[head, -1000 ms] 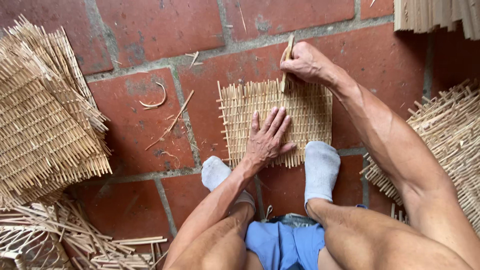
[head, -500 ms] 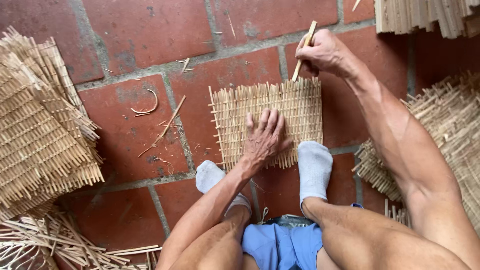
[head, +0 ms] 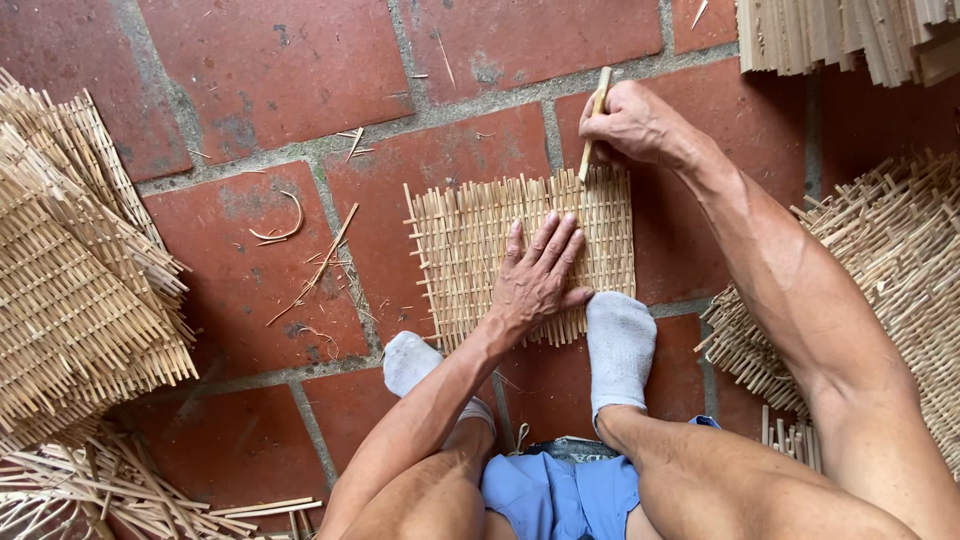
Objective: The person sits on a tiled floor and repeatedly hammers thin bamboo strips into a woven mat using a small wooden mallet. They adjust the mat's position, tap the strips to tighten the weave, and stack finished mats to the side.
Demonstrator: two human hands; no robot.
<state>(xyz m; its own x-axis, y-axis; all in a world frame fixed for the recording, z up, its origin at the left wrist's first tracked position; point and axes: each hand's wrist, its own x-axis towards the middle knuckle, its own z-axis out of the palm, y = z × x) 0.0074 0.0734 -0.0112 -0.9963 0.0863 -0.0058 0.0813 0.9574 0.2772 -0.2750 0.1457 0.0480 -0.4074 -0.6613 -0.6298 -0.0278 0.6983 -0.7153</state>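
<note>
Lying flat on red brick floor tiles (head: 250, 90), a small woven bamboo mat (head: 470, 240) is pinned at its near edge by a foot in a grey sock (head: 620, 345). The left hand (head: 535, 280) is pressed palm-down on the mat, fingers spread, grasping nothing. The right hand (head: 635, 125) is clenched around a bamboo strip (head: 597, 115) at the mat's far right corner, arm extended. Finished mats are stacked at left (head: 70, 270) and right (head: 890, 260); loose strips (head: 120, 490) are heaped bottom left.
</note>
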